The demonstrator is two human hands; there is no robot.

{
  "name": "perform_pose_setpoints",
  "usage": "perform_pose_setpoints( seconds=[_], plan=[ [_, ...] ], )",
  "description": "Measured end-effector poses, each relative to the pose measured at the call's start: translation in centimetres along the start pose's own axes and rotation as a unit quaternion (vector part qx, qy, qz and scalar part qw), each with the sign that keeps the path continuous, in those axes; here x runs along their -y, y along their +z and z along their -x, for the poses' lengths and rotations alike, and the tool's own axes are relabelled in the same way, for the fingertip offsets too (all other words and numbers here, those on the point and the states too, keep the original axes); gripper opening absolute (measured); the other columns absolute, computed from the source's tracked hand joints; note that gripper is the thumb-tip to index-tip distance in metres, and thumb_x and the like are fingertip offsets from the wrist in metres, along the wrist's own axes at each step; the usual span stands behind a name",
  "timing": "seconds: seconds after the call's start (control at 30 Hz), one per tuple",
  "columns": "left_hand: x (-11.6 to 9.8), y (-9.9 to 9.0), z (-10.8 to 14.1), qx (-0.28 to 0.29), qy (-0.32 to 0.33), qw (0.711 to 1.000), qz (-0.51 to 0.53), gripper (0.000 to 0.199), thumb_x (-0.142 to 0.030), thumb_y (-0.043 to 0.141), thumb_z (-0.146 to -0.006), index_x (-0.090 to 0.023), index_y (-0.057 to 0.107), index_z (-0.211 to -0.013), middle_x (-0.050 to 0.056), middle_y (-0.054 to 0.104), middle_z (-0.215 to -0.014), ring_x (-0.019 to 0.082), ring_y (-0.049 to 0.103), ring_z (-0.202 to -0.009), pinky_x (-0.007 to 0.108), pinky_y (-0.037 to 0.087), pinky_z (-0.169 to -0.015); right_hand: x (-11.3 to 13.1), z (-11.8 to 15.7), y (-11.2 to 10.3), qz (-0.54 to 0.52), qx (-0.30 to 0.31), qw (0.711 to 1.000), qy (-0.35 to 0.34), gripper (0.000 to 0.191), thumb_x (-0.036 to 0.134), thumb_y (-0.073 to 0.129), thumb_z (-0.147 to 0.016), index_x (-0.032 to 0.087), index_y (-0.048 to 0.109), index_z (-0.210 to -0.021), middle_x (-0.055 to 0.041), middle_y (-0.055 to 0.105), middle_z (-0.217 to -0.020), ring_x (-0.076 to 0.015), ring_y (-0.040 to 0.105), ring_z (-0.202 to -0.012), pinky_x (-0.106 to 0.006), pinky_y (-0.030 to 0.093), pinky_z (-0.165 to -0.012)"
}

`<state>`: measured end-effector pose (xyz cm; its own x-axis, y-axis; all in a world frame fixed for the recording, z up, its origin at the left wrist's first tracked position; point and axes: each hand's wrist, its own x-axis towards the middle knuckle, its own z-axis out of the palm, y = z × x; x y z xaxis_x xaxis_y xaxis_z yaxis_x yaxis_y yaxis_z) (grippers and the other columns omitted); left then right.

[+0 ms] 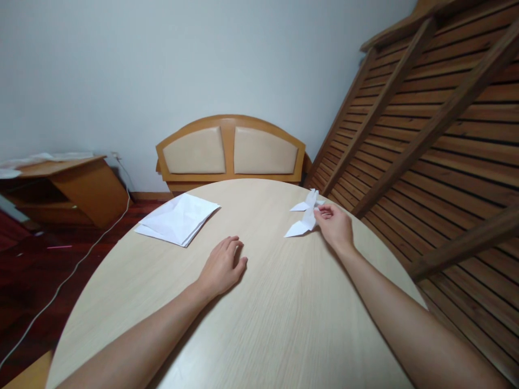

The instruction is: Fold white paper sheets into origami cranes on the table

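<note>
My right hand (335,224) is at the right side of the round table, its thumb and fingers pinched on a folded white paper figure (303,226) with a pointed end. Just behind that one stands a second folded paper figure (308,202), close to or touching the first; I cannot tell which. My left hand (224,265) rests on the tabletop left of the middle, fingers loosely bent and apart, holding nothing. Beyond it to the left lies a stack of white paper sheets (178,216).
The pale round table (279,324) fills the front. Past it stands a padded wooden headboard (229,146) against the wall. Wooden slatted panels (438,135) lean along the right. At left are a low wooden cabinet (91,189) and a white cable (87,256) across the floor.
</note>
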<state>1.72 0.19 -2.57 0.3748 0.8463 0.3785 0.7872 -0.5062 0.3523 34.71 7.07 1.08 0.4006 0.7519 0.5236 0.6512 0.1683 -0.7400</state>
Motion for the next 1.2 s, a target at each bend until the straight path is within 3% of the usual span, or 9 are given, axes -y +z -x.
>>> perform_pose_setpoints(
  seconds=[0.23, 0.5, 1.07, 1.2],
  plan=[
    [0.2, 0.1, 0.0, 0.001, 0.002, 1.0, 0.002, 0.028, -0.028, 0.054, -0.092, -0.015, 0.058, -0.117, 0.018, 0.06, -0.133, 0.033, 0.053, -0.129, 0.053, 0.042, -0.11, -2.5, -3.7, -1.3, 0.08, -0.046, 0.995, 0.037, 0.015, 0.03, 0.066, -0.075, 0.018, 0.071, -0.082, -0.0091, 0.074, -0.078, -0.0244, 0.069, -0.07, -0.035, 0.053, -0.071],
    [0.1, 0.0, -0.1, 0.013, -0.004, 1.0, -0.003, 0.03, -0.028, 0.054, -0.093, -0.013, 0.057, -0.118, 0.019, 0.059, -0.135, 0.033, 0.052, -0.13, 0.052, 0.042, -0.11, -4.4, -5.6, 0.0, 0.104, -0.067, 0.991, 0.058, 0.015, 0.029, 0.066, -0.075, 0.018, 0.072, -0.083, -0.0105, 0.076, -0.082, -0.0253, 0.071, -0.074, -0.036, 0.054, -0.076],
    [0.0, 0.0, -0.1, -0.005, -0.004, 1.0, 0.003, 0.028, -0.027, 0.055, -0.091, -0.016, 0.057, -0.117, 0.017, 0.06, -0.134, 0.032, 0.053, -0.129, 0.053, 0.043, -0.109, -4.5, -6.0, 1.5, 0.114, -0.051, 0.99, 0.059, 0.017, 0.031, 0.066, -0.075, 0.019, 0.069, -0.086, -0.0095, 0.075, -0.084, -0.0255, 0.069, -0.078, -0.037, 0.052, -0.077],
    [0.1, 0.0, -0.1, -0.006, -0.002, 1.0, -0.001, 0.028, -0.026, 0.055, -0.091, -0.016, 0.057, -0.117, 0.017, 0.06, -0.135, 0.033, 0.052, -0.13, 0.053, 0.043, -0.109, -4.1, -5.3, 1.1, 0.129, -0.044, 0.988, 0.077, 0.028, 0.033, 0.071, -0.071, 0.019, 0.065, -0.095, -0.0091, 0.073, -0.09, -0.0269, 0.068, -0.084, -0.037, 0.051, -0.079]
  ],
)
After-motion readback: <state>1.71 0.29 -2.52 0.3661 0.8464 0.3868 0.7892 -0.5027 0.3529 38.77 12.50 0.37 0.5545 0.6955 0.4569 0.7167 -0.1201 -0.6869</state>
